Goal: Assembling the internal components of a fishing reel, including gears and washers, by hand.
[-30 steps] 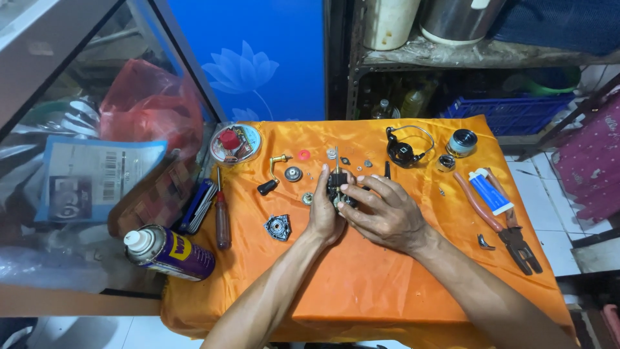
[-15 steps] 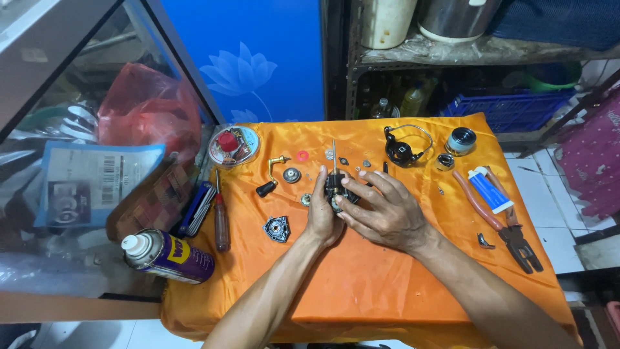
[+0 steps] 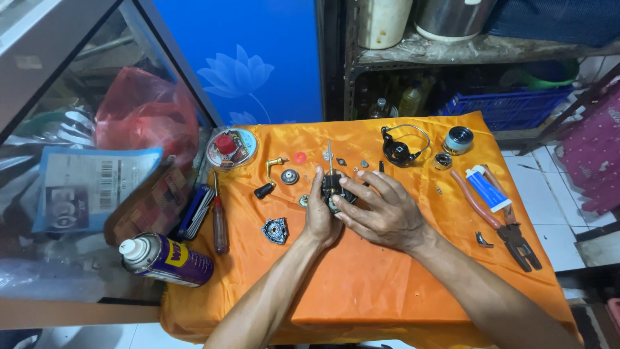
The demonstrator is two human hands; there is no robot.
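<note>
A table is covered by an orange cloth. At twelve o'clock, a blue wall is seen. In the cloth's middle, a small black part is pinched by the left hand and right hand.

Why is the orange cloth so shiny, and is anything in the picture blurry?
Head view: light glints off the creased satin orange cloth; the left hand, right hand and small black part look sharp; the glass cabinet shows hazy reflections.
</note>
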